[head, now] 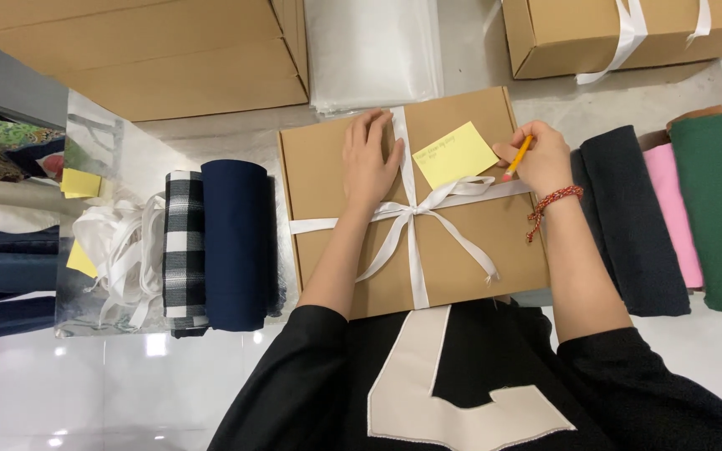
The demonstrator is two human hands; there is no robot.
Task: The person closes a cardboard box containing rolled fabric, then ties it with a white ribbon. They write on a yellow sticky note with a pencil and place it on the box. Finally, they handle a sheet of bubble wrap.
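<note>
Your left hand point(369, 159) flat on brown box point(411, 200), fingers spread, gripping nothing, just beside white ribbon point(411, 213) bow. Your right hand point(541, 159) at 3 o'clock of yellow note point(455, 154), fingers pinched on pencil point(517, 157), tip at note's edge, probably touching. Box at centre of floor point(127, 376); navy fabric roll point(234, 242) at 9 o'clock, dark roll point(633, 217) at 3 o'clock

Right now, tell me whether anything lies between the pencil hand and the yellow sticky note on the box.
Nothing visible does. The right hand holds the pencil with its tip just off the right edge of the yellow sticky note. The white ribbon runs below and left of the note. The left hand presses the cardboard box beyond the ribbon.
</note>
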